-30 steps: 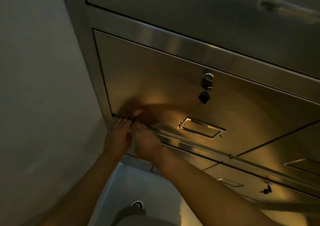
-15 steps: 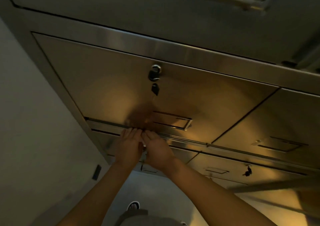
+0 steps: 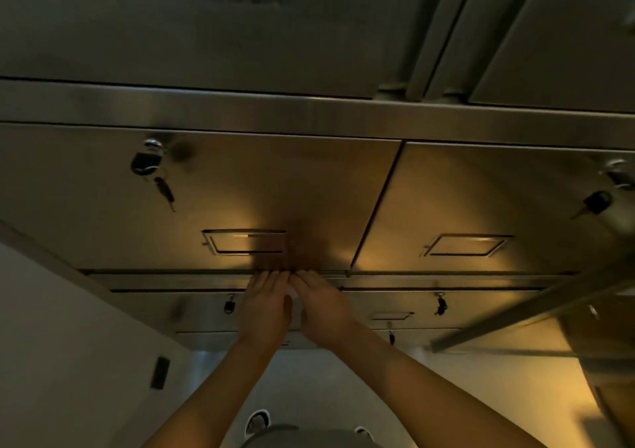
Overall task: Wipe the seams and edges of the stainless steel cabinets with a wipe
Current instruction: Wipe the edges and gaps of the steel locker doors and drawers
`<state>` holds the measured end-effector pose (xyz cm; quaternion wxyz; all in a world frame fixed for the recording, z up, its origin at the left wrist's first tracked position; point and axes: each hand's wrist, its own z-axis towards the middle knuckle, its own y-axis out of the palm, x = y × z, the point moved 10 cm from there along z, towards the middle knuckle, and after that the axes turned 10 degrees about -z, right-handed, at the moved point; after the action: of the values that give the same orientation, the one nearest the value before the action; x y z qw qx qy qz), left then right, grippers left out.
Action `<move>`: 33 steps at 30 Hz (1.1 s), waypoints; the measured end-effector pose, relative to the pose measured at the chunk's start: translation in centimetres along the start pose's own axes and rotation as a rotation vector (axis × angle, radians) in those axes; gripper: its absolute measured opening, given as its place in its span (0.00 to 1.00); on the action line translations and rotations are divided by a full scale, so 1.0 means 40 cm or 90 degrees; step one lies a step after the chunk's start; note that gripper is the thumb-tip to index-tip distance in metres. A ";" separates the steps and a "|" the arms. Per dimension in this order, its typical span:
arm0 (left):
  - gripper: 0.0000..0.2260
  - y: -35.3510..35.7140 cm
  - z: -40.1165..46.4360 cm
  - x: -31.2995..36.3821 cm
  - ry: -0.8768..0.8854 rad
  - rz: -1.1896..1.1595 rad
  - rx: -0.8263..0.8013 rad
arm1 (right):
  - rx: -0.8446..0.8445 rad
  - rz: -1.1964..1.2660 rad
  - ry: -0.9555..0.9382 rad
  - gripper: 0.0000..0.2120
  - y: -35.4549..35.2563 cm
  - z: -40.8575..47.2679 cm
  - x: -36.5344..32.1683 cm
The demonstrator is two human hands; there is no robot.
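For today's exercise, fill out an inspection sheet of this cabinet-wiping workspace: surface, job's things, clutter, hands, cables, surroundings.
Surface: stainless steel drawer front, with a horizontal seam along its lower edge.
Job's things: white wipe, only a sliver showing between the hands.
Clutter: keys hanging from the drawer lock; label holder on the front.
Hands: left hand and right hand side by side, fingertips at the seam; grip not clear.
Cables: nothing seen.
Surroundings: pale wall at left, light floor below.

A black wall plate sits on the pale wall, low and left of it. Right of the plate, two shoes stand on the floor.
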<state>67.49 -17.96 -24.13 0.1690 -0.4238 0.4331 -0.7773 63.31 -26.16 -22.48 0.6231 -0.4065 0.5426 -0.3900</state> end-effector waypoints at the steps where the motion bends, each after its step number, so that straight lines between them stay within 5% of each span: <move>1: 0.21 0.008 0.004 0.017 0.004 0.007 -0.002 | 0.006 0.005 0.011 0.31 -0.008 -0.009 0.015; 14: 0.17 0.006 0.018 0.097 0.033 -0.170 0.075 | 0.149 0.101 0.109 0.31 -0.070 -0.086 0.123; 23: 0.11 -0.030 -0.001 0.097 0.076 -0.237 0.102 | 0.253 0.186 0.189 0.18 -0.091 -0.128 0.139; 30: 0.07 -0.055 -0.027 0.125 0.125 -0.259 0.104 | 0.225 0.536 0.424 0.13 -0.012 -0.158 0.202; 33: 0.08 -0.064 -0.039 0.150 0.156 -0.274 0.108 | 0.182 0.540 0.430 0.14 -0.007 -0.141 0.181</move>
<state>63.00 -19.45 -19.40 -0.0187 -0.3933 0.2834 -0.8744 58.47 -33.45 -25.28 0.5658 0.0834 0.7698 -0.2834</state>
